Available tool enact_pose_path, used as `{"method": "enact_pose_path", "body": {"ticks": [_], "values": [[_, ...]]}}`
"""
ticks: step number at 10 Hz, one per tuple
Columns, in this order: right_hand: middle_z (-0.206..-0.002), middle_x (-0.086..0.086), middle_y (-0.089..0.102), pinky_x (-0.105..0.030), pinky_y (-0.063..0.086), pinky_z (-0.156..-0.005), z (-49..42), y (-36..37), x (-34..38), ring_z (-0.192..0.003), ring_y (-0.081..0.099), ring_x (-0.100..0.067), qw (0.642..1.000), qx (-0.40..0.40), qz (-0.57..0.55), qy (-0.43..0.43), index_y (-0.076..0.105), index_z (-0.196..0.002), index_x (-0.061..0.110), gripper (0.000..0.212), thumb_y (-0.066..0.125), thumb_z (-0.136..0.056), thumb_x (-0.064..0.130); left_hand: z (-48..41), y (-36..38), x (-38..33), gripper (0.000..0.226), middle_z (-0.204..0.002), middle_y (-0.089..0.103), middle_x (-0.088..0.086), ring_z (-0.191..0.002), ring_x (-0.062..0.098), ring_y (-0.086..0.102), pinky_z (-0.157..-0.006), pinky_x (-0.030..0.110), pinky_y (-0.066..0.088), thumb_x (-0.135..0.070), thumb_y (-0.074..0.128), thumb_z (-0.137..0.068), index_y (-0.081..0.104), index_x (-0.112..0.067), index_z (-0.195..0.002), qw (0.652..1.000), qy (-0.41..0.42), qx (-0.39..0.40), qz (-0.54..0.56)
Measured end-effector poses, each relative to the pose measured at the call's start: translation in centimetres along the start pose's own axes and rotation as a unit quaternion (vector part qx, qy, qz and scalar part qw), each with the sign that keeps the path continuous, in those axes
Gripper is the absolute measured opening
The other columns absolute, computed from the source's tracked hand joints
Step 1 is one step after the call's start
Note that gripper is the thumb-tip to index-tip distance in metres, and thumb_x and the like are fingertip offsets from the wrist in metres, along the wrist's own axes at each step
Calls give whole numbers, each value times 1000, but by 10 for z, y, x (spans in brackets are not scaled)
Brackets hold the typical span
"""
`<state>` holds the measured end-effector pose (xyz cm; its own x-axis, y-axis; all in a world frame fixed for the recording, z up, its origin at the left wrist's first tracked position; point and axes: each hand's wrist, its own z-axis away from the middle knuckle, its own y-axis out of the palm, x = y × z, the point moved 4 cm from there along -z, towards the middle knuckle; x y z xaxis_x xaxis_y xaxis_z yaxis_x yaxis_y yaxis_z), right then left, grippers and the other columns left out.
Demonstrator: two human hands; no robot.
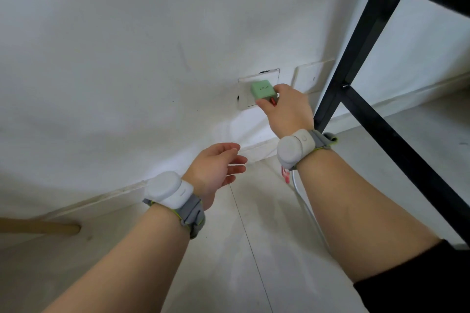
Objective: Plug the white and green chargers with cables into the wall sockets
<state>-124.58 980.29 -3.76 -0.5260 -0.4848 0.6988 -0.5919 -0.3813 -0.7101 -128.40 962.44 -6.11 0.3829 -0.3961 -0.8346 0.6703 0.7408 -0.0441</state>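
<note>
A green charger [262, 90] sits against the left wall socket plate [245, 86], low on the white wall. My right hand [287, 109] grips the charger from its right and lower side. A red plug end [272, 102] shows under the charger by my fingers. A grey-white cable [304, 203] with a pink tag [286, 175] runs down below my right wrist onto the floor. My left hand [216, 168] hovers lower left of the socket, fingers apart and holding nothing. A second white socket plate [309, 78] lies to the right. No white charger is visible.
A black metal frame [356, 63] stands right of the sockets, its leg close to my right wrist. A wooden leg [50, 228] lies on the pale tiled floor at lower left. White skirting [114, 195] runs along the wall's foot.
</note>
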Motion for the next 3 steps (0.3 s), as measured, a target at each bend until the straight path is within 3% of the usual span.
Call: {"method": "enact_pose_path", "body": {"ticks": [1,2,3], "values": [[-81,2,55,-32,40,-60,1,2,1,-77,54,-23,999,-6,40,-8,54,-96,12,30,54,-89,41,-3,-4,-2,16,-88,67,4,-82,21,64,-80,32,47,-17,46,-95,62,-17,-99,1000,5,-4,0],[-85,-2,60,-32,40,-58,-1,2,1,-79,58,-26,997,8,77,-6,52,-95,12,32,50,-89,44,-4,-1,-4,16,-87,67,4,-83,22,63,-80,32,46,-17,46,-95,61,-18,-97,1000,5,4,12],[-106,-7,62,-37,48,-69,6,-6,6,-98,59,-29,993,5,118,-14,50,-119,12,45,52,-87,44,-1,3,-10,15,-86,66,3,-80,20,62,-76,29,45,-17,46,-95,61,-17,-98,1000,14,12,25]]}}
